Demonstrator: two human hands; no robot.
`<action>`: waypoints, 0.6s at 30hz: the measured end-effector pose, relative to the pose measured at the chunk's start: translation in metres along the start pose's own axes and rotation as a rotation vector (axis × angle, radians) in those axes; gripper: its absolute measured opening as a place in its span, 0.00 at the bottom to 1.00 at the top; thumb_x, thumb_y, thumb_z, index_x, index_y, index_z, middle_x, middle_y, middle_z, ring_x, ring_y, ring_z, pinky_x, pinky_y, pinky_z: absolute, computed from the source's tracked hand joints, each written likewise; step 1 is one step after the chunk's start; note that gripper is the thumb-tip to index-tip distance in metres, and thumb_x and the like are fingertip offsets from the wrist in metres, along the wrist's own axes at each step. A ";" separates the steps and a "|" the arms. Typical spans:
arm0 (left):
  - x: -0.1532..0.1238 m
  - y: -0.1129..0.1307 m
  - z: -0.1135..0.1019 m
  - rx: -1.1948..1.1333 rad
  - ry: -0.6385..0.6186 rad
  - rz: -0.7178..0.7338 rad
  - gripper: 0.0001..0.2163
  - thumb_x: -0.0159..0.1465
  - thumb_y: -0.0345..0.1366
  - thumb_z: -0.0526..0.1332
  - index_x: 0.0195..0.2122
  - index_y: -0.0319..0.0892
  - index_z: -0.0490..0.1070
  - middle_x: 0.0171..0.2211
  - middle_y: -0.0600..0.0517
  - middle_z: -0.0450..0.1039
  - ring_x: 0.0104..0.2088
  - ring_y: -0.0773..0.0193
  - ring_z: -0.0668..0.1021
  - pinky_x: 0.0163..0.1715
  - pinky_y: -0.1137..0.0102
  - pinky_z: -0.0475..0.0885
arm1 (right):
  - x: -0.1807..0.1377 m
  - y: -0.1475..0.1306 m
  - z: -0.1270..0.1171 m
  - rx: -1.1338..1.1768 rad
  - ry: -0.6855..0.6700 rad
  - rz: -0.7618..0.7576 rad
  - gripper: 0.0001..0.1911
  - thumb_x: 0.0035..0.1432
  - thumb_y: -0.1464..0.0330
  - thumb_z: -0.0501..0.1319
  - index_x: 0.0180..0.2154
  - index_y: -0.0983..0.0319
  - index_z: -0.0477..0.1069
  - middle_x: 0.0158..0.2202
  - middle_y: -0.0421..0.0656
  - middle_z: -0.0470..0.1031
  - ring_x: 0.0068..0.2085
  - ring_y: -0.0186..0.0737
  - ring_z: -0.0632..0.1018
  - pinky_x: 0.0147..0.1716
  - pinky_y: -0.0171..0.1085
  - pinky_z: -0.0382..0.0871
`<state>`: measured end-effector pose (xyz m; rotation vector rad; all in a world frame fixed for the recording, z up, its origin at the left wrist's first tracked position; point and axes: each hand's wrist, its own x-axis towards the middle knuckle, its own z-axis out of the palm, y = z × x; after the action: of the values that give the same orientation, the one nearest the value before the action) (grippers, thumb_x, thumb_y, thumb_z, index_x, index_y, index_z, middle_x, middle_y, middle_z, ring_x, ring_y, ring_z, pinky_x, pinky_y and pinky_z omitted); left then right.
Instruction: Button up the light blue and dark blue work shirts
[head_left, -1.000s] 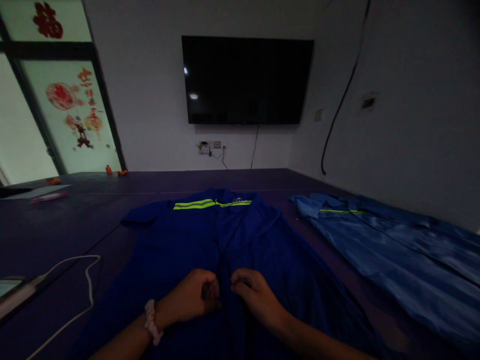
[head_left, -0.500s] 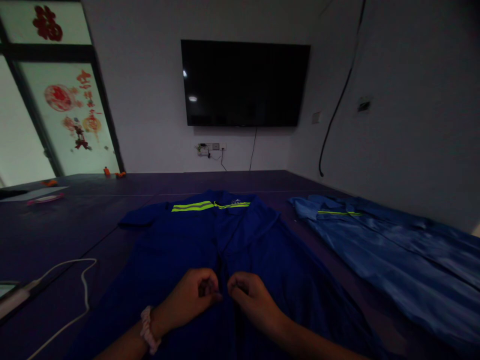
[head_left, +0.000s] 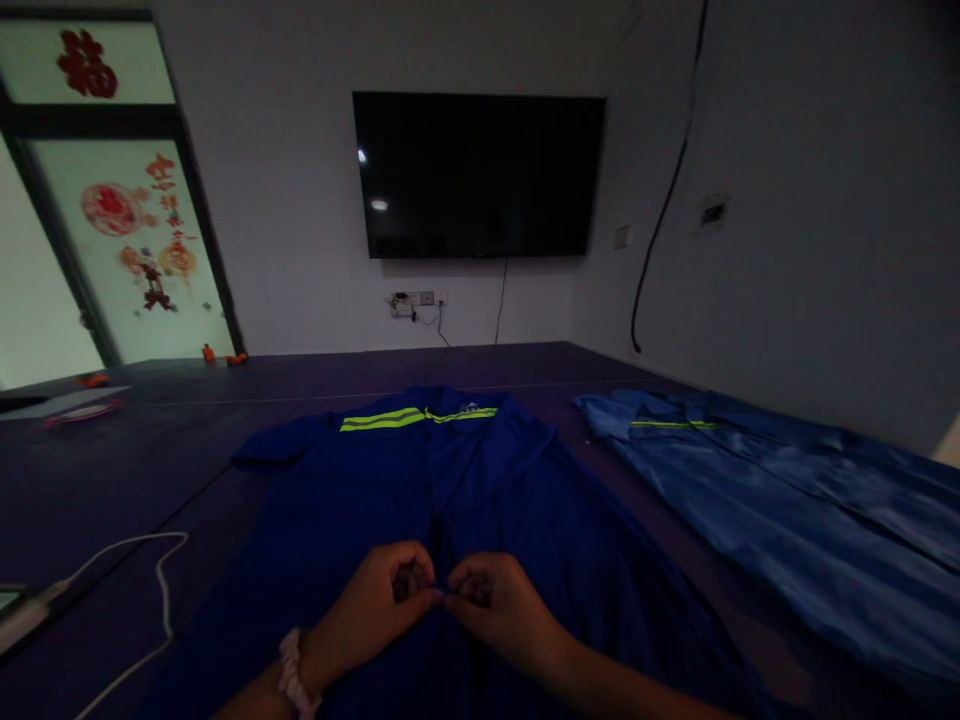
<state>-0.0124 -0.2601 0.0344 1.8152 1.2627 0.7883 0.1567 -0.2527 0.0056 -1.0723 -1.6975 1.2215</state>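
Purple worktop [head_left: 150,465] bearing two garments, one of them a dark blue shirt [head_left: 480,490].
Left hand [head_left: 379,605] and right hand [head_left: 502,610] each have thumb and finger pinched on the dark blue shirt's front opening, fingertips almost meeting. Right of the shirt, across a narrow strip, lies one lighter blue garment [head_left: 750,500]; left of the shirt the surface spreads wider, with one white cable [head_left: 160,575]; beyond the collar runs the far edge.
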 end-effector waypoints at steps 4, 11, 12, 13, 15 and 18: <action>0.000 0.001 0.000 -0.030 -0.003 0.006 0.07 0.52 0.36 0.61 0.28 0.39 0.67 0.22 0.58 0.63 0.24 0.71 0.65 0.25 0.75 0.59 | 0.005 0.003 -0.002 0.096 0.000 0.038 0.04 0.40 0.71 0.60 0.24 0.65 0.69 0.16 0.34 0.63 0.19 0.27 0.62 0.18 0.29 0.51; 0.000 0.002 0.002 -0.016 0.051 -0.008 0.06 0.52 0.36 0.61 0.27 0.39 0.66 0.21 0.57 0.63 0.23 0.71 0.65 0.24 0.75 0.59 | 0.007 0.001 -0.005 0.133 0.042 0.038 0.04 0.40 0.72 0.57 0.23 0.65 0.69 0.14 0.33 0.61 0.18 0.26 0.60 0.17 0.28 0.50; 0.000 0.002 0.002 -0.009 0.052 -0.004 0.06 0.51 0.35 0.60 0.27 0.38 0.66 0.21 0.57 0.64 0.23 0.71 0.65 0.24 0.75 0.59 | 0.006 0.000 -0.005 0.138 0.037 0.038 0.04 0.40 0.72 0.57 0.23 0.65 0.69 0.14 0.33 0.61 0.17 0.26 0.60 0.17 0.28 0.50; 0.000 0.002 0.002 -0.001 0.051 0.002 0.06 0.51 0.35 0.60 0.26 0.38 0.67 0.21 0.57 0.64 0.22 0.71 0.65 0.24 0.75 0.59 | 0.006 -0.002 -0.005 0.141 0.032 0.042 0.04 0.40 0.71 0.57 0.23 0.65 0.69 0.14 0.33 0.61 0.17 0.26 0.60 0.17 0.28 0.49; 0.000 0.002 0.003 0.013 0.053 0.014 0.06 0.52 0.35 0.60 0.26 0.38 0.67 0.20 0.57 0.64 0.22 0.71 0.65 0.23 0.76 0.58 | 0.006 -0.004 -0.005 0.132 0.014 0.056 0.05 0.41 0.71 0.56 0.23 0.65 0.70 0.14 0.33 0.61 0.17 0.26 0.60 0.17 0.28 0.50; -0.001 0.001 0.004 0.022 0.077 0.030 0.05 0.52 0.35 0.59 0.25 0.38 0.67 0.20 0.57 0.63 0.22 0.71 0.65 0.23 0.76 0.58 | 0.005 -0.007 -0.005 0.107 -0.006 0.059 0.07 0.43 0.70 0.55 0.24 0.65 0.71 0.13 0.34 0.62 0.16 0.26 0.61 0.17 0.28 0.51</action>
<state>-0.0093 -0.2623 0.0333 1.8410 1.3001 0.8709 0.1586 -0.2479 0.0138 -1.0616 -1.5963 1.3382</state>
